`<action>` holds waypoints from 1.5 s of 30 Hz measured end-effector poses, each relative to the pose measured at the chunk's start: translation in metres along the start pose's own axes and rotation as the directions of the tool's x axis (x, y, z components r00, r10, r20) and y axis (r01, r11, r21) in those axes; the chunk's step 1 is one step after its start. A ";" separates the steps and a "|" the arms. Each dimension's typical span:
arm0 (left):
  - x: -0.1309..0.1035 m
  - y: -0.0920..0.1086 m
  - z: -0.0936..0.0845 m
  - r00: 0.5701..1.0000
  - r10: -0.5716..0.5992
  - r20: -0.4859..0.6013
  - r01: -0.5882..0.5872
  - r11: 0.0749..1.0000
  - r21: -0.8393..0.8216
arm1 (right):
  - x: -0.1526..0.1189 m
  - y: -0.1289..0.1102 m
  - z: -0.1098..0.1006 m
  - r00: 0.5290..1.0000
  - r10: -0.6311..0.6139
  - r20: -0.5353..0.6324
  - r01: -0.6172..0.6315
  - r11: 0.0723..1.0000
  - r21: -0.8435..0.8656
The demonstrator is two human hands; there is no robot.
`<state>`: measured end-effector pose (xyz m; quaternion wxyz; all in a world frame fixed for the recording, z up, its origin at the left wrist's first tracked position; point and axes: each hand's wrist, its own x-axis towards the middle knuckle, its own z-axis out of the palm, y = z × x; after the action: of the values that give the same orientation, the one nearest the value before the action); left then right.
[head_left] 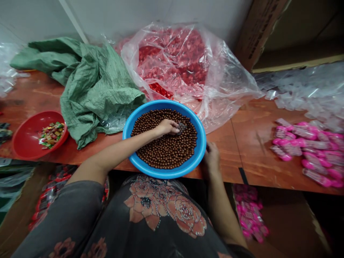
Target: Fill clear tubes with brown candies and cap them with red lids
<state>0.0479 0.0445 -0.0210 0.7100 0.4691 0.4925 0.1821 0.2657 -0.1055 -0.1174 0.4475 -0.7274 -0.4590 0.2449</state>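
A blue basin (199, 143) full of small round brown balls (166, 154) stands at the table's front edge, close to my body. My left hand (168, 127) reaches in over the balls, its fingers closed on a small clear plastic container (182, 128) that lies low among them. What is inside the container is too blurred to tell. At the basin's right side, my right hand (212, 157) has its fingers curled against the rim. Part of those fingers is hidden by the basin.
Behind the basin lies a clear plastic bag (228, 82) of red pieces. A crumpled green sack (94, 86) and a red bowl (25, 138) of wrapped candies are to the left. Pink-capped clear tubes (317, 143) and clear plastic pieces (317, 89) lie right. Below the table are more pink-capped items (249, 215).
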 end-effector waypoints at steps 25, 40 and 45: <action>-0.110 0.013 -0.028 0.960 0.264 0.097 -0.225 0.927 -0.301 | 0.019 -0.176 0.000 0.990 -0.117 0.081 0.016 0.658 0.752; -0.126 0.004 -0.040 0.966 0.196 0.167 -0.142 0.946 -0.293 | 0.007 -0.194 0.021 0.946 -0.320 0.039 0.228 0.750 0.621; -0.129 -0.002 -0.038 0.960 0.236 0.150 -0.187 0.940 -0.287 | 0.004 -0.192 0.025 0.971 -0.236 0.032 0.152 0.717 0.680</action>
<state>-0.0438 -0.0309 0.0425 0.7855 0.4330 0.3426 0.2794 0.1620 -0.0567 0.0389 0.6752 -0.4488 -0.4386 0.3878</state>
